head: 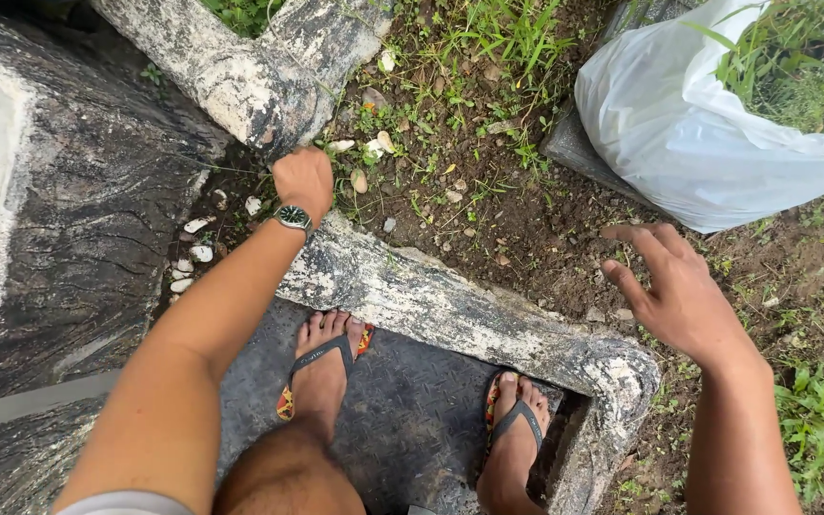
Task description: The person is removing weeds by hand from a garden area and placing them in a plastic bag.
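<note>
Your feet in flip-flops (pixel 321 367) stand behind the low concrete curb (pixel 450 310). Your left hand (pixel 303 181) is clenched down at the soil beyond it; what it grips, you cannot tell. Your right hand (pixel 674 286) hovers spread open, empty, near the white plastic bag (pixel 669 124).

bare forearms, both uncovered up to the near edge. on the left hand (pixel 304 179) side, a wristwatch (pixel 292 218) with a dark round dial, pale case and metal band. right hand (pixel 676 283) without rings or watch. a sliver of pale grey sleeve (pixel 126 503) at the near left. bare legs, feet in flip-flops (pixel 321 358) with dark grey straps and orange-red patterned soles.
</note>
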